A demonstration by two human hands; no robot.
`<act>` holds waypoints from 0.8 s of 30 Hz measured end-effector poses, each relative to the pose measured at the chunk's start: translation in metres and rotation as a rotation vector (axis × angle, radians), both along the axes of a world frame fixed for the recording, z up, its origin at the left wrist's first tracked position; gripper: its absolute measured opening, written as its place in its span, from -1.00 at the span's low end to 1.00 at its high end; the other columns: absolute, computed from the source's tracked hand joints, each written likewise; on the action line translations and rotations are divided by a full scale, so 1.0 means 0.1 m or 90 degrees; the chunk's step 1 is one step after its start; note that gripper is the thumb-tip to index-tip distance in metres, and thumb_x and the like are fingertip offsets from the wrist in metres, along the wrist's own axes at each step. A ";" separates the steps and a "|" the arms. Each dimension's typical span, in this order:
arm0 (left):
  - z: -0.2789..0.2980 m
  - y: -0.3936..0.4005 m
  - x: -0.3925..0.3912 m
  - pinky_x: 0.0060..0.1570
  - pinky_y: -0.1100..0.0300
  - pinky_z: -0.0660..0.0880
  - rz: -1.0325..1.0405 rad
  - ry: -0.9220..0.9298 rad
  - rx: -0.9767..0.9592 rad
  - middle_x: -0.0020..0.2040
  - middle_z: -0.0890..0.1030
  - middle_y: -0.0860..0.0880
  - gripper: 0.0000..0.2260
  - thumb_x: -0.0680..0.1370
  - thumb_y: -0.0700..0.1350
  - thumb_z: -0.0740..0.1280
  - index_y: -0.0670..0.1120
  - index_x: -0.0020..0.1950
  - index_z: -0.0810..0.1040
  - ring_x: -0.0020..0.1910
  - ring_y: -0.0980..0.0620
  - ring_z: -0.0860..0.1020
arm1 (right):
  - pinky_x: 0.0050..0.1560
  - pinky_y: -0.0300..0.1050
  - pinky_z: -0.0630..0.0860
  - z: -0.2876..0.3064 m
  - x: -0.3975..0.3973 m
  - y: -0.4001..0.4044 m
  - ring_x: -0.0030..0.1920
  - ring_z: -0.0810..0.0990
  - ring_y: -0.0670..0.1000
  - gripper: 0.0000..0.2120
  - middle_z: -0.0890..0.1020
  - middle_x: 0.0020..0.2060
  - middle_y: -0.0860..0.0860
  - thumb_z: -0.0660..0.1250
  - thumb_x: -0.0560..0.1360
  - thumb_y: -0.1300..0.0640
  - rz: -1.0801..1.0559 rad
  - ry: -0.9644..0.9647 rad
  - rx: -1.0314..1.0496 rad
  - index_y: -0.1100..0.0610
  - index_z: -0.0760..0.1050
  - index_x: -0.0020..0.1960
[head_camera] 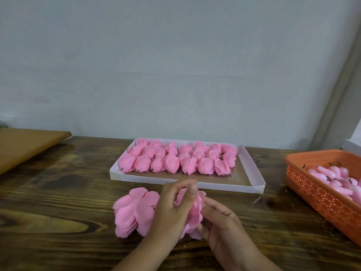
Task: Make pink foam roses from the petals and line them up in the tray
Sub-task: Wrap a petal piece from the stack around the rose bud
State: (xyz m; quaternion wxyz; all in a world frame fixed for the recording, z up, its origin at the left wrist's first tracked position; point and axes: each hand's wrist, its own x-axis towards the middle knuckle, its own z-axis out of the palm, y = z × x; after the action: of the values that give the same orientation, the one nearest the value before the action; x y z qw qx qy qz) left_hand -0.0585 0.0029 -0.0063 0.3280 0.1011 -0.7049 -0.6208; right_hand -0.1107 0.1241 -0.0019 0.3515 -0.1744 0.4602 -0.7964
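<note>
Pink foam rose (pixel 192 213), half-formed, sits between my hands just above the counter (pixel 58 192), in front of the tray (pixel 252 171). My left hand (pixel 172 210) curls around its left side, thumb and fingers pinching the top petals; my right hand (pixel 220 222) cups it from below and the right, fingers curled onto it. Finished roses (pixel 175 159) fill about three rows at the tray's back; I judge the front strip still needs filling. Loose petals (pixel 132 210) lie stacked beside my left hand, and an orange basket (pixel 320 184) at right holds more pink pieces.
</note>
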 end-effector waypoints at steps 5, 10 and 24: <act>0.01 -0.08 -0.02 -0.03 0.42 0.49 0.000 -0.006 -0.041 -0.04 0.70 0.18 -0.60 0.45 0.35 0.22 0.14 0.02 0.68 0.00 0.26 0.63 | -0.41 -0.19 0.58 0.02 -0.01 0.03 -0.37 0.67 0.03 -0.78 0.71 -0.24 0.21 0.39 0.37 0.20 -0.013 0.046 -0.007 0.15 0.73 -0.02; 0.08 -0.10 0.02 -0.08 0.46 0.49 -0.048 -0.103 -0.044 -0.04 0.68 0.32 -0.64 0.41 0.44 0.13 0.38 -0.03 0.63 -0.01 0.39 0.60 | -0.23 -0.20 0.62 0.02 -0.07 0.08 -0.16 0.73 0.05 -0.78 0.73 -0.07 0.21 0.39 0.42 0.22 -0.056 0.071 -0.002 0.17 0.72 0.02; 0.10 -0.14 0.06 0.02 0.13 0.66 -0.152 -0.180 0.055 0.05 0.73 0.03 -0.84 0.57 -0.10 0.45 0.17 0.06 0.69 0.06 0.05 0.70 | -0.11 -0.08 0.66 0.02 -0.17 0.15 -0.17 0.72 -0.01 -0.72 0.75 -0.19 -0.05 0.47 0.48 0.20 -0.207 0.493 0.219 -0.21 0.68 -0.04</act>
State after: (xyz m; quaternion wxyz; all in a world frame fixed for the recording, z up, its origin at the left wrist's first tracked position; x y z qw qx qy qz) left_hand -0.0526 -0.0107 0.0032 0.1449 0.1167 -0.7235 -0.6648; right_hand -0.1279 0.1389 0.0006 0.0476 -0.3240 0.7050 -0.6291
